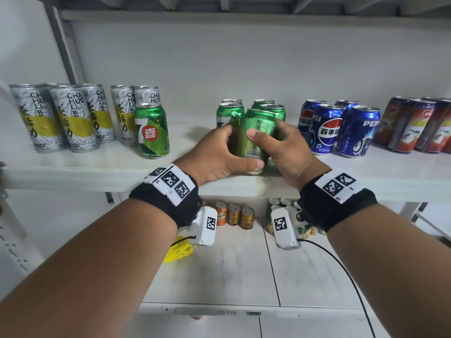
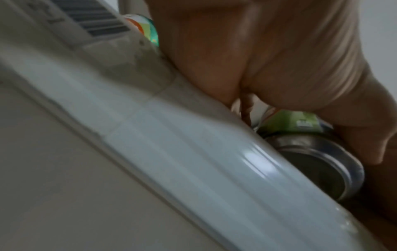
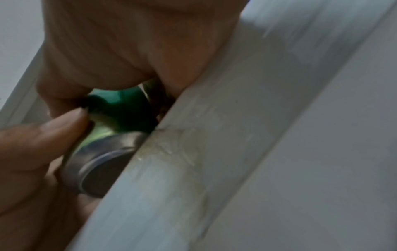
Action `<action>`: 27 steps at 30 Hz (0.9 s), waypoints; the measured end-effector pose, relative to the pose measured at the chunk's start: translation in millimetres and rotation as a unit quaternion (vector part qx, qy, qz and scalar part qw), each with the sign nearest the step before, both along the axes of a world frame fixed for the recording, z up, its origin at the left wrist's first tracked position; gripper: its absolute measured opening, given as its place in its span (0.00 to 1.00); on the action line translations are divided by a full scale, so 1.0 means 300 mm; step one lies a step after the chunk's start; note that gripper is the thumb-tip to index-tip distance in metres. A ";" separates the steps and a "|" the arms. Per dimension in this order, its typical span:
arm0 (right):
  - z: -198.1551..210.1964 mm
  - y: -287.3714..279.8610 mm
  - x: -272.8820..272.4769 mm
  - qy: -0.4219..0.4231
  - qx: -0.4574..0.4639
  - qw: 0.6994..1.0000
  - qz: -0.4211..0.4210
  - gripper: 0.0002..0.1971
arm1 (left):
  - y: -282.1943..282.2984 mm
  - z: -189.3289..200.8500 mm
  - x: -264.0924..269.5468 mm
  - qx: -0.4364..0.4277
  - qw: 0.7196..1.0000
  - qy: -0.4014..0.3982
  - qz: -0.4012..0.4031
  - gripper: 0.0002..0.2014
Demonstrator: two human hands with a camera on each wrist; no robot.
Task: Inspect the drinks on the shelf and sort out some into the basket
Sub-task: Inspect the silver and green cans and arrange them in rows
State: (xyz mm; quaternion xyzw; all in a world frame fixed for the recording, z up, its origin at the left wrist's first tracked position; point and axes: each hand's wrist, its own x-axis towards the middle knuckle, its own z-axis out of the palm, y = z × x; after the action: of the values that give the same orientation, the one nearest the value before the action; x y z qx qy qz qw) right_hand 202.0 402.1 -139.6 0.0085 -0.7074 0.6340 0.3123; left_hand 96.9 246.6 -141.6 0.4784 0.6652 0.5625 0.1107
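A green 7-Up can is tilted just above the front edge of the white shelf, held by both hands. My left hand wraps its left side, thumb across the base. My right hand grips its right side, thumb on the front. The can's metal bottom shows beside the shelf lip in the left wrist view, and the same bottom appears under my right hand in the right wrist view. Three more green cans stand behind. No basket is in view.
Another green can stands left among tall silver-and-yellow cans. Blue Pepsi cans and red cans stand to the right. A lower shelf carries orange and gold cans.
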 end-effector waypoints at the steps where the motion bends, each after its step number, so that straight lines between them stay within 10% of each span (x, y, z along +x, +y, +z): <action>1: 0.001 0.002 -0.002 0.001 -0.005 1.000 0.005 0.17 | -0.004 0.001 0.001 0.004 1.000 -0.004 -0.001 0.44; 27: 0.003 0.010 -0.003 0.011 -0.050 0.999 0.017 0.31 | 0.009 -0.018 -0.021 0.034 0.999 0.010 0.028 0.33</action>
State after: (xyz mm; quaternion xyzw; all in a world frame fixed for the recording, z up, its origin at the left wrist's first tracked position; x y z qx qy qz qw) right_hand 201.2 405.1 -138.6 0.0119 -0.6711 0.6738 0.3091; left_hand 90.7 249.2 -147.1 0.4687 0.6601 0.5826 0.0719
